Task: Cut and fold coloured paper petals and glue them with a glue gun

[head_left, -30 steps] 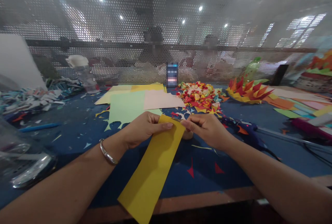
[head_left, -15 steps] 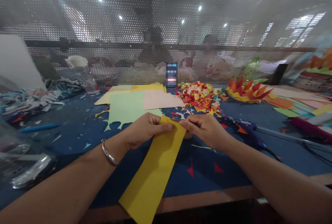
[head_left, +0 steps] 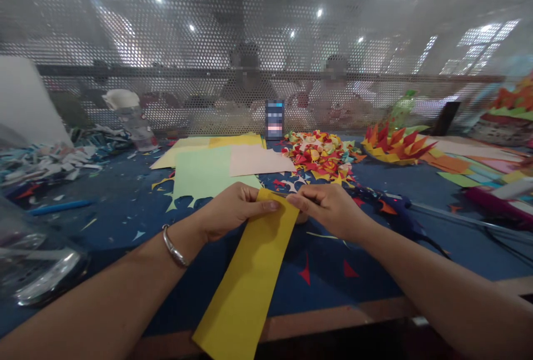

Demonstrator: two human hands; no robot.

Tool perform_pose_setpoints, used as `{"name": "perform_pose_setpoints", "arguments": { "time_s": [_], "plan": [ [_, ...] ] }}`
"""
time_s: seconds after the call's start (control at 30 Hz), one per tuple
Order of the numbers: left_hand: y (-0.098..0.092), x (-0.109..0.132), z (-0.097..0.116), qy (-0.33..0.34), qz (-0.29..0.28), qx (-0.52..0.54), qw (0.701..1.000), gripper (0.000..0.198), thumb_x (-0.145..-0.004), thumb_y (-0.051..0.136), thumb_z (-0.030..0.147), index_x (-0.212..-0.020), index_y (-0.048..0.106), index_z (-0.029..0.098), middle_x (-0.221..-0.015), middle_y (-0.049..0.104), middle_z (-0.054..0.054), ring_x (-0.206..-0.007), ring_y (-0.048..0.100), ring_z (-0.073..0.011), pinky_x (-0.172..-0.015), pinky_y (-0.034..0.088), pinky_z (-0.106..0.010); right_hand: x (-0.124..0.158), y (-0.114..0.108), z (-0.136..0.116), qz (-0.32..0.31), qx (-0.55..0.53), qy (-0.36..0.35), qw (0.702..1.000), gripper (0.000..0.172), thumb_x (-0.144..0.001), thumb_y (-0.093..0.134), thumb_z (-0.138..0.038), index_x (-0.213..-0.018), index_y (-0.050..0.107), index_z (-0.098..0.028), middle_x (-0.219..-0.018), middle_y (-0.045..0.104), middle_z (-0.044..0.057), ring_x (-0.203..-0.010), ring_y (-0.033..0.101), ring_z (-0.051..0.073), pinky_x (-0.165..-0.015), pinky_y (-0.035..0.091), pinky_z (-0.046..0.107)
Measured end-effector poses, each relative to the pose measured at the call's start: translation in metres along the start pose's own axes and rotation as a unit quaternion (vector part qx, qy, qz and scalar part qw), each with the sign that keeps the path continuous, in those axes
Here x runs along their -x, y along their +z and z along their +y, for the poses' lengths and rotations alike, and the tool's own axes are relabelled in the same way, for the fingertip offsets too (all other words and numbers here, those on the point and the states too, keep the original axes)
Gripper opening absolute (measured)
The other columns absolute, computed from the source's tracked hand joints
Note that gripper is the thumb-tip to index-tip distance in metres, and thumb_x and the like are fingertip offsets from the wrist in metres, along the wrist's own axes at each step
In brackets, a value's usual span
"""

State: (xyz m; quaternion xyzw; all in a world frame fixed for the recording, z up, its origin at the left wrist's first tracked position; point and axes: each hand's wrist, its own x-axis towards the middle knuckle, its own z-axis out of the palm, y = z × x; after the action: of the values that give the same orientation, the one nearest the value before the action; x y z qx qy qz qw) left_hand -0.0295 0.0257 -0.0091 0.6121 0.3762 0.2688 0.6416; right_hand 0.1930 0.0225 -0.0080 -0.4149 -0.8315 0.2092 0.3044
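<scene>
A long strip of yellow paper (head_left: pixel 254 276) slants down from my hands past the table's front edge. My left hand (head_left: pixel 239 207) is closed on its upper end, thumb lying flat on the front face. At the strip's upper right corner, my right hand (head_left: pixel 327 210) pinches the paper between thumb and fingers. What lies behind the strip between the hands is mostly hidden. Beyond the hands are a green sheet of paper (head_left: pixel 200 171) with a scalloped cut edge and a pale pink sheet (head_left: pixel 258 161).
A heap of small coloured paper pieces (head_left: pixel 320 154) and a red-orange paper crown shape (head_left: pixel 395 146) lie farther back. A dark blue glue gun (head_left: pixel 395 210) rests at right. On the left are a blue pen (head_left: pixel 60 207) and a clear container (head_left: pixel 41 260). A phone (head_left: pixel 275 118) stands against the mesh screen.
The yellow strip's lower end has swung slightly to the right. Both hands keep their hold in nearly the same place, and the view has shifted a little.
</scene>
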Motion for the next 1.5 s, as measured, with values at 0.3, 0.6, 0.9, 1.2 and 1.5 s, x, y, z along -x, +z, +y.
{"name": "perform_pose_setpoints", "arguments": {
  "time_s": [0.3,0.6,0.9,1.2,1.5],
  "plan": [
    [0.0016,-0.0002,0.001,-0.009,-0.005,0.009,1.0,0.024,-0.076,0.072,0.036,-0.09,0.076,0.017,-0.094,0.076,-0.008,-0.076,0.069,-0.0175,-0.071,0.053,-0.027,-0.0001,-0.0001,0.0004,-0.002,0.019,-0.008,1.0,0.049,-0.092,0.045,-0.051,-0.058,0.05,-0.017,-0.055,0.046,-0.003,-0.052,0.04,0.008,-0.049,0.028,0.024],
    [0.003,0.0005,0.0015,-0.017,-0.008,0.012,1.0,0.025,-0.075,0.073,0.039,-0.088,0.076,0.018,-0.092,0.076,-0.009,-0.076,0.069,-0.0186,-0.071,0.053,-0.029,0.0001,0.0002,-0.0013,-0.012,0.014,0.002,1.0,0.048,-0.092,0.044,-0.052,-0.061,0.053,-0.017,-0.056,0.051,-0.002,-0.052,0.043,0.009,-0.049,0.03,0.023],
    [0.0024,0.0014,0.0009,-0.024,-0.017,0.025,0.999,0.028,-0.073,0.074,0.039,-0.088,0.075,0.016,-0.093,0.075,-0.009,-0.076,0.068,-0.0178,-0.073,0.051,-0.029,0.0013,-0.0005,-0.0021,-0.007,0.037,-0.014,0.999,0.05,-0.094,0.041,-0.052,-0.058,0.048,-0.017,-0.055,0.046,-0.003,-0.052,0.04,0.009,-0.05,0.029,0.023],
    [0.0012,0.0065,0.0073,-0.021,-0.022,0.063,0.998,0.019,-0.08,0.069,0.033,-0.087,0.074,0.016,-0.089,0.075,-0.007,-0.074,0.067,-0.0146,-0.069,0.05,-0.025,0.0006,0.0002,-0.0026,-0.002,0.021,-0.014,1.0,0.05,-0.094,0.041,-0.052,-0.058,0.047,-0.017,-0.056,0.047,-0.002,-0.052,0.041,0.009,-0.05,0.03,0.023],
    [0.003,0.0046,0.0036,-0.026,-0.022,0.064,0.997,0.021,-0.077,0.071,0.036,-0.085,0.074,0.016,-0.09,0.075,-0.007,-0.076,0.067,-0.016,-0.072,0.049,-0.028,0.0006,0.0006,-0.0005,0.007,0.035,-0.019,0.999,0.05,-0.093,0.042,-0.051,-0.056,0.036,-0.018,-0.054,0.036,-0.005,-0.051,0.034,0.008,-0.048,0.025,0.023]
  ]
}}
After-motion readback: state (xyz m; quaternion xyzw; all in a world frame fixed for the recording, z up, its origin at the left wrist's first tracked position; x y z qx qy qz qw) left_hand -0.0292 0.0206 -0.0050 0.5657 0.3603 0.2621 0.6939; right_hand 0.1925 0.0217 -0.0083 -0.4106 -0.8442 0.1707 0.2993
